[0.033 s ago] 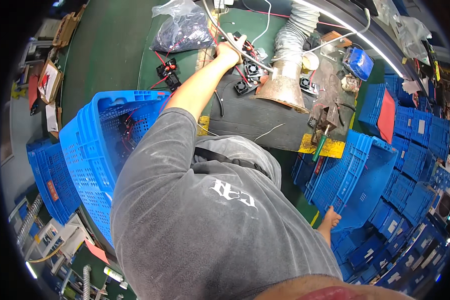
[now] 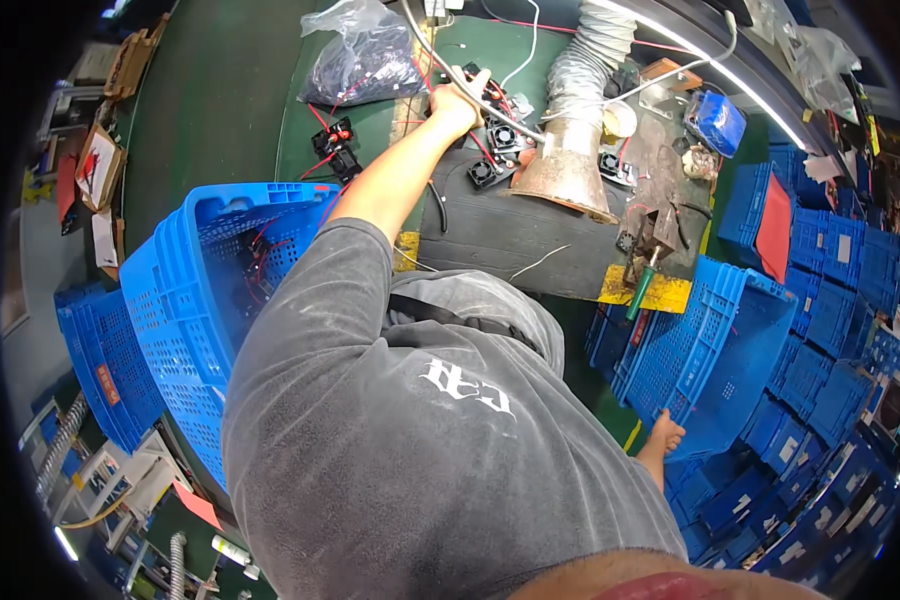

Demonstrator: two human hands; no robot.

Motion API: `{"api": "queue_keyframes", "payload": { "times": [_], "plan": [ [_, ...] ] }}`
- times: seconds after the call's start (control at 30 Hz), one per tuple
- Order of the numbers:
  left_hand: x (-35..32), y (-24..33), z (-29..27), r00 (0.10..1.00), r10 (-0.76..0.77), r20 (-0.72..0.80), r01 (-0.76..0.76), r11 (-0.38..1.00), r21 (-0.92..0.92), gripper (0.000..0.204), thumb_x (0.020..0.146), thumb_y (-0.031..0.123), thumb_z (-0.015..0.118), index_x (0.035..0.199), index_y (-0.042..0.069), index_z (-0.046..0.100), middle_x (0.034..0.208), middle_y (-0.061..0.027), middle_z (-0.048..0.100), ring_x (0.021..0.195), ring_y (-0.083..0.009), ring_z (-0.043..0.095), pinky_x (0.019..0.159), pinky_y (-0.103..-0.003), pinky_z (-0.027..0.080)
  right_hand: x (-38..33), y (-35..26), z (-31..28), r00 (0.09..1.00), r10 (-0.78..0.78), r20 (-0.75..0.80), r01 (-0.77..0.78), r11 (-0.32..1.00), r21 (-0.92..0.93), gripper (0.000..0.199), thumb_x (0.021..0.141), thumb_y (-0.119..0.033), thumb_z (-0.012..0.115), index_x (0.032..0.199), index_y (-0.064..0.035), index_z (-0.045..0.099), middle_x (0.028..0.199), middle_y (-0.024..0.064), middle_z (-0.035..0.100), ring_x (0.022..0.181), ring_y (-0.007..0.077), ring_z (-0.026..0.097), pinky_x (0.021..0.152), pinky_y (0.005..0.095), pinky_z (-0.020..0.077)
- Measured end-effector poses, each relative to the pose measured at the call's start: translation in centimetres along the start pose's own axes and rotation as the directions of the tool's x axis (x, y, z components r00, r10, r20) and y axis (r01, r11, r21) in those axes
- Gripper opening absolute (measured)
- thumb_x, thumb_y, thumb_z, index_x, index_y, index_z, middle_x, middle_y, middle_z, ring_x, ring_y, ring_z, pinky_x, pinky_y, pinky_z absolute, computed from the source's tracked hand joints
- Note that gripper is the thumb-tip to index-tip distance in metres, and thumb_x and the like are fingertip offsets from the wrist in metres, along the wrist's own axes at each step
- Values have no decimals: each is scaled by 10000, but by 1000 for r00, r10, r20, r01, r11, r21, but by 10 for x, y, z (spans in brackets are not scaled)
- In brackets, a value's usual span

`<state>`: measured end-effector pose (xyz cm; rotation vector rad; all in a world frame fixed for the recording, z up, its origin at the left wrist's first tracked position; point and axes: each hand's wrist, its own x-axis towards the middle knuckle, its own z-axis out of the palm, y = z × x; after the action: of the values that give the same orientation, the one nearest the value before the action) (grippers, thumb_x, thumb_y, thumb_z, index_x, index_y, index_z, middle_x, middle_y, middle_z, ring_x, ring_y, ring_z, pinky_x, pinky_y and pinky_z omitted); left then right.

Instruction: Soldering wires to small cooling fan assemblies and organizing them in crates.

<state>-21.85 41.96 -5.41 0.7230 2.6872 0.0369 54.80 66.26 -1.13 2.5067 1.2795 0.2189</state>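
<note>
Head view, looking down over the person's grey-shirted shoulder. The left hand (image 2: 457, 103) is stretched far forward over the green bench (image 2: 240, 110), its fingers curled together around a thin grey cable (image 2: 490, 102) — whether the cable is truly clamped or only touched cannot be told, the fingertips being hidden behind the knuckles. The cable's long axis is seen to run diagonally, from the upper left down toward the rusty funnel-shaped duct (image 2: 565, 170) on the right. Small black fans with red leads (image 2: 502, 133) lie just right of and below the hand, between it and the duct; another fan pair (image 2: 336, 143) lies to its left. The right hand (image 2: 663, 434) is held low and well apart — fingers loosely spread, resting at the rim of a blue crate (image 2: 710, 350). The left hand is thus by far the nearer to the fans.
</note>
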Motion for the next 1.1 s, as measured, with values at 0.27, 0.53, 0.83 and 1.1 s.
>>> {"api": "queue_keyframes", "payload": {
  "times": [0.27, 0.53, 0.83, 1.1],
  "plan": [
    [-23, -5, -18, 995, -30, 96, 22, 996, 87, 1073, 673, 440, 872, 1546, 296, 265, 1427, -251, 376, 1142, -380, 635, 903, -428, 563, 0, 5, 12, 993, -42, -112, 41, 999, -11, 915, 673, -672, 752, 1290, -61, 463, 1336, 203, 534, 1275, 402, 468, 1042, 530, 356],
    [-25, -11, -5, 981, -132, 142, 114, 985, 133, 913, 717, 439, 844, 1469, 273, 353, 1406, -204, 364, 1186, -450, 584, 827, -605, 566, 5, 1, 19, 992, -25, -127, 23, 1000, -18, 919, 675, -688, 751, 1289, -69, 463, 1337, 209, 528, 1285, 406, 459, 1067, 530, 329],
    [-40, -27, -15, 993, -96, 72, 98, 995, -17, 849, 666, 369, 872, 1374, 243, 420, 1353, -231, 366, 1075, -443, 639, 892, -474, 566, 13, 10, 32, 979, -63, -195, 60, 998, -19, 909, 676, -687, 758, 1286, -77, 473, 1321, 205, 533, 1261, 418, 464, 1062, 536, 318],
    [-83, -68, 7, 991, -22, -134, -28, 933, -358, 762, 587, 250, 902, 1227, 222, 488, 1234, -246, 470, 997, -469, 637, 875, -498, 551, 11, 3, 31, 967, -46, -249, 41, 999, -23, 879, 684, -673, 767, 1274, -83, 490, 1304, 200, 552, 1241, 416, 481, 1055, 540, 311]
  ]
}}
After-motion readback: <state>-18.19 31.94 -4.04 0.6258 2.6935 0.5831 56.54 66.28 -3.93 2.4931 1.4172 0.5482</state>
